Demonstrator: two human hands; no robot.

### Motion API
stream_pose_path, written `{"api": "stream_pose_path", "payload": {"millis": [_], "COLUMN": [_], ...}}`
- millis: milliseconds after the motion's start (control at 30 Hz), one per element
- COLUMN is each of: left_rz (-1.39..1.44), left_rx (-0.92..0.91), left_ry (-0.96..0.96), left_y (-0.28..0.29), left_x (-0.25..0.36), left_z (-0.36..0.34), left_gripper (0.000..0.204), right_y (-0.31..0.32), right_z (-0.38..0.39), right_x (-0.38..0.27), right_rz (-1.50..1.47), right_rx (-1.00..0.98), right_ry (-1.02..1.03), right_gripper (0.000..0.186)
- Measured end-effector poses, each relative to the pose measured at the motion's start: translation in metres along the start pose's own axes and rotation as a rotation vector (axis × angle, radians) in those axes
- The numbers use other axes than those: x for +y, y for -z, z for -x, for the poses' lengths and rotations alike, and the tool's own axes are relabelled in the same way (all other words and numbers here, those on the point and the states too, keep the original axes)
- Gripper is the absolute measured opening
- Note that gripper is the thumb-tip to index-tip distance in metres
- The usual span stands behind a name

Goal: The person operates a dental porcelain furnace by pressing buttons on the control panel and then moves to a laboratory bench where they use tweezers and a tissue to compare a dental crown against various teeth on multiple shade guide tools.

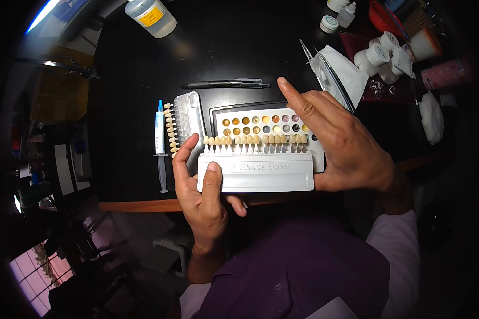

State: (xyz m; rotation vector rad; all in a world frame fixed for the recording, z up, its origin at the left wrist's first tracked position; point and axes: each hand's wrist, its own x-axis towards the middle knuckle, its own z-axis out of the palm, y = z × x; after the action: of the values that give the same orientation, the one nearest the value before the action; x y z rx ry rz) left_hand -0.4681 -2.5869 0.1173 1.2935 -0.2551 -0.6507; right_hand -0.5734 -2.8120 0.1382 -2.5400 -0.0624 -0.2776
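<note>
A white tooth shade guide (258, 173), with a row of tooth-shaped tabs along its far edge, is held level in front of me. My left hand (205, 196) grips its left end, thumb on top and other fingers beneath. At its right end is my right hand (340, 141), its index finger stretched away from me and its thumb by the guide's near right corner; whether the thumb presses on it is unclear. Behind the guide, partly covered, lies a white palette (245, 114) with rows of coloured wells in a dark frame. A second, greyish shade guide (189, 117) lies left of the palette.
Left of the second guide lies a syringe (160, 138) with a blue cap. A black pen (226, 84) lies beyond the palette. Tweezers (335, 80) rest on white paper (351, 72). Several jars (377, 55) stand far right, and a clear bottle (153, 18) at the far left.
</note>
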Motion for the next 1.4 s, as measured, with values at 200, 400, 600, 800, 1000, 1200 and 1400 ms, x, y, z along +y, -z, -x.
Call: {"api": "stream_pose_path", "payload": {"millis": [200, 400, 600, 800, 1000, 1200, 1400], "left_rz": [0.029, 0.013, 0.010, -0.006, 0.024, -0.011, 0.009], "left_rx": [-0.033, 0.080, 0.075, 0.103, 0.098, 0.118, 0.116], "left_ry": [0.008, -0.014, -0.032, -0.018, -0.035, -0.027, -0.030], "left_y": [0.003, -0.006, -0.005, -0.006, -0.005, -0.005, -0.005], "left_x": [-0.002, 0.000, -0.001, 0.001, 0.000, 0.001, 0.002], "left_z": [0.000, 0.000, -0.001, -0.002, -0.002, -0.003, -0.003], "left_gripper": [0.050, 0.052, 0.051, 0.051, 0.051, 0.051, 0.052], "right_y": [0.000, -0.001, 0.000, 0.001, 0.003, 0.002, 0.003], "right_z": [0.001, 0.000, -0.002, -0.002, -0.003, -0.002, -0.002], "right_x": [-0.002, -0.002, -0.004, -0.004, -0.006, -0.004, -0.004], "right_rz": [0.011, 0.032, 0.016, 0.042, 0.042, 0.035, 0.035], "right_rx": [-0.048, -0.022, 0.009, -0.068, -0.079, -0.081, -0.085], "right_ry": [-0.042, -0.011, 0.019, -0.036, -0.039, -0.039, -0.031], "right_gripper": [0.121, 0.121, 0.113, 0.123, 0.123, 0.124, 0.125]}}
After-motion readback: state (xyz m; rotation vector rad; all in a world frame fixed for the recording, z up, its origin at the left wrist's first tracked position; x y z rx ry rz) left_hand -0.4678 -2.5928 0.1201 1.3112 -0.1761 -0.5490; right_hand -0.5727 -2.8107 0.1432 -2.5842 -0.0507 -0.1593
